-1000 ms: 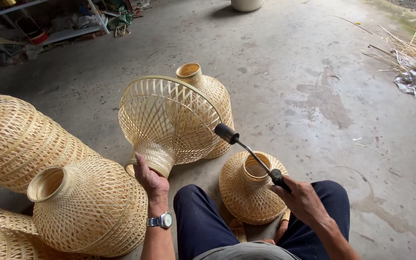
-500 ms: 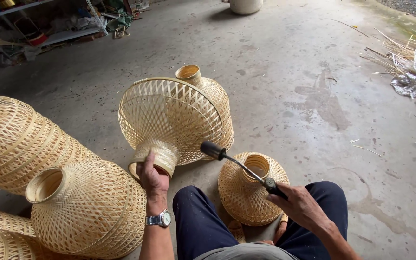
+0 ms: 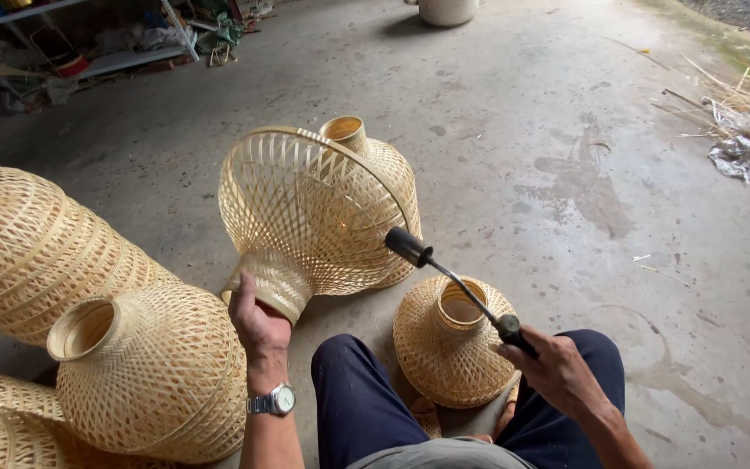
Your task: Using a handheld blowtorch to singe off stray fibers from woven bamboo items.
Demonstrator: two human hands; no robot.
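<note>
the left hand (image 3: 258, 321) clasps the narrow neck of the tilted woven lampshade (image 3: 310, 213) at centre frame, its open mouth facing up-left. the right hand (image 3: 557, 369), lower right, grips a torch (image 3: 453, 282) whose long axis runs up-left, its nozzle just beside the lampshade's rim.
</note>
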